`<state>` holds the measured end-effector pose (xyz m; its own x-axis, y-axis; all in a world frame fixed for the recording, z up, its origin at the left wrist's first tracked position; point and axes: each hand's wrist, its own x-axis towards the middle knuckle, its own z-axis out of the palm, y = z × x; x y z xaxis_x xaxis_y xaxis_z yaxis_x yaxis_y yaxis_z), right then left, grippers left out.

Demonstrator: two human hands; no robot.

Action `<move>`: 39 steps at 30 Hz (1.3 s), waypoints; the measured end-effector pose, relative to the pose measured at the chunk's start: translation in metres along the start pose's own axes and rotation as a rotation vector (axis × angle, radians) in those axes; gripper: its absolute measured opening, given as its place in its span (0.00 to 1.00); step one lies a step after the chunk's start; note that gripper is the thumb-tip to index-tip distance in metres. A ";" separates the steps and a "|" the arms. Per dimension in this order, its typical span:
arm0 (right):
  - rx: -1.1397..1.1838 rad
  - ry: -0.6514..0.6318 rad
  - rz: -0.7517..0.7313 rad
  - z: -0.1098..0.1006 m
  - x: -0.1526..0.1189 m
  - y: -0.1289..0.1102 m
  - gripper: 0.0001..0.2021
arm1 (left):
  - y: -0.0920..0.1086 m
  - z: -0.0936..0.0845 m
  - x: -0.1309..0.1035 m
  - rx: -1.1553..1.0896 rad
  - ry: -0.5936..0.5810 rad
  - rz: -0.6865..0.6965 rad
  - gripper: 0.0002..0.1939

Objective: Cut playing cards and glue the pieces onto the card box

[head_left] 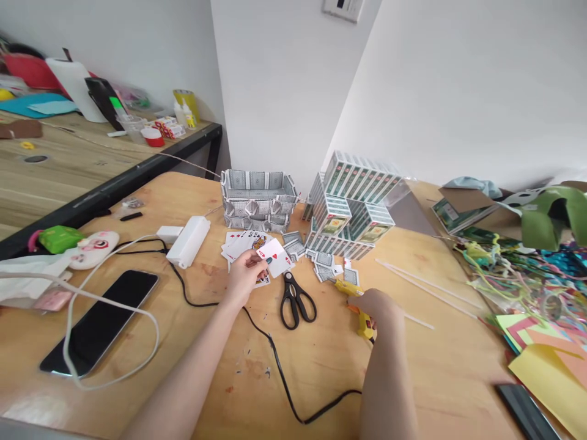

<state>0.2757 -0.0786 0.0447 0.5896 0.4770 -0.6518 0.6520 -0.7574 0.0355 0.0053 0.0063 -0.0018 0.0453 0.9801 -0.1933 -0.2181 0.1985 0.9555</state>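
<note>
My left hand point(250, 272) pinches a playing card point(276, 256), an ace of hearts, above loose face-up cards point(243, 243) on the table. At the right, my right hand point(373, 302) is wrapped round a yellow glue gun point(365, 324), whose nozzle points left toward small folded card pieces point(324, 263). Black scissors point(296, 300) lie between my hands, handles toward me. Behind the loose cards stands a box built of folded cards point(259, 201). A stack of card packs point(351, 205) rises to its right.
A phone point(101, 324), white cable and white power block point(189, 241) lie at left. A black cord point(279, 366) crosses the front. Clear glue sticks point(426, 287) lie right, beside colourful strings and papers point(545, 366). A side desk point(68, 159) holds bottles.
</note>
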 end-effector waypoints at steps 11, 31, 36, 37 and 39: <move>0.391 0.261 -0.152 -0.010 -0.010 -0.001 0.18 | -0.001 -0.004 0.003 0.011 0.016 -0.042 0.13; 0.763 0.269 -0.639 -0.014 -0.047 -0.021 0.14 | -0.004 -0.005 0.002 0.345 -0.005 0.102 0.09; 0.708 0.234 -0.723 -0.010 -0.056 -0.031 0.13 | -0.004 -0.002 0.002 0.243 0.022 0.145 0.10; 0.704 0.238 -0.743 -0.009 -0.058 -0.033 0.13 | -0.005 -0.001 0.002 0.201 0.008 0.143 0.11; 0.701 0.256 -0.794 -0.006 -0.059 -0.037 0.13 | -0.005 0.000 0.001 0.158 -0.008 0.121 0.12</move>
<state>0.2200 -0.0757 0.0865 0.2548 0.9598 -0.1176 0.5219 -0.2389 -0.8189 0.0063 0.0065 -0.0068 0.0360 0.9967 -0.0734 -0.0662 0.0757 0.9949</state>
